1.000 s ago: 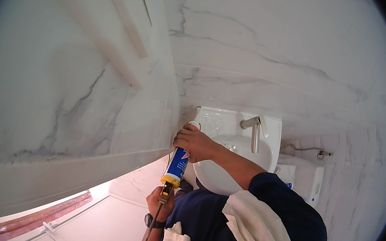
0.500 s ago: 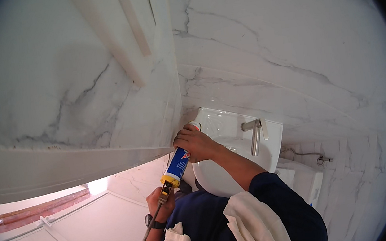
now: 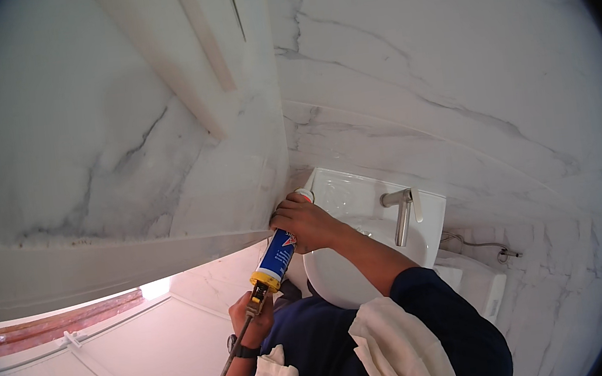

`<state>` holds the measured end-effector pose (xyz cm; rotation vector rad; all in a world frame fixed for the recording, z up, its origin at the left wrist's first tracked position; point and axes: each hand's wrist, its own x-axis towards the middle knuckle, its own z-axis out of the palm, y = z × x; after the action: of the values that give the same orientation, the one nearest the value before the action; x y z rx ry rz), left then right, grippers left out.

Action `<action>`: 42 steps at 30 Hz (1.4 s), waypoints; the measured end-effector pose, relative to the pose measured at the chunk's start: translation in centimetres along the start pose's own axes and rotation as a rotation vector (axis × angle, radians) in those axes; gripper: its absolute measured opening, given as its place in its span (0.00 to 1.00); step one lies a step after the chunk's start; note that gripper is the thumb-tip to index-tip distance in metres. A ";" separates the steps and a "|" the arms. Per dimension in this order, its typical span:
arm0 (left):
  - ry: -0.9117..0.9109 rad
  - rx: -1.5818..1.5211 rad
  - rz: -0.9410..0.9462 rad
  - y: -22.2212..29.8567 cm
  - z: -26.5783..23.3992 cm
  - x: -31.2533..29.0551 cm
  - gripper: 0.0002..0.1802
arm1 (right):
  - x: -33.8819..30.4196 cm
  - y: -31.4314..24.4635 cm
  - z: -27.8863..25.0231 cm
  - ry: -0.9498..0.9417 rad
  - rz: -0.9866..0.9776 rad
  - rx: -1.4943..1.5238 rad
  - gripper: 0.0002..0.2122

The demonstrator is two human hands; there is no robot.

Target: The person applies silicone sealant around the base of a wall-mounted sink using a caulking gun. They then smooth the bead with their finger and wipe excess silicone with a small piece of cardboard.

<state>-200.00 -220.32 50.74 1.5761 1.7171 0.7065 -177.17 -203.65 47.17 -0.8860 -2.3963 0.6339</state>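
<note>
Caulking gun (image 3: 265,282) barely shifts beside the sink (image 3: 431,215), your left hand (image 3: 251,317) gripping its rear, right hand (image 3: 306,221) its tube (image 3: 277,255), seemingly steady.

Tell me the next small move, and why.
Probably a gentle squeeze of the left hand: it holds the gun at the rear, the right hand steadies the blue tube, and its front end points toward the corner of the sink by the wall.
</note>
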 end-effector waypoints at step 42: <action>0.010 0.031 0.044 -0.3 0.9 -1.0 0.12 | 0.1 -0.1 -0.1 -0.073 -0.032 -0.021 0.23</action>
<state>-199.44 -221.42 50.07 1.6385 1.7129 0.7135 -177.23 -203.64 47.37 -0.8453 -2.4814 0.6400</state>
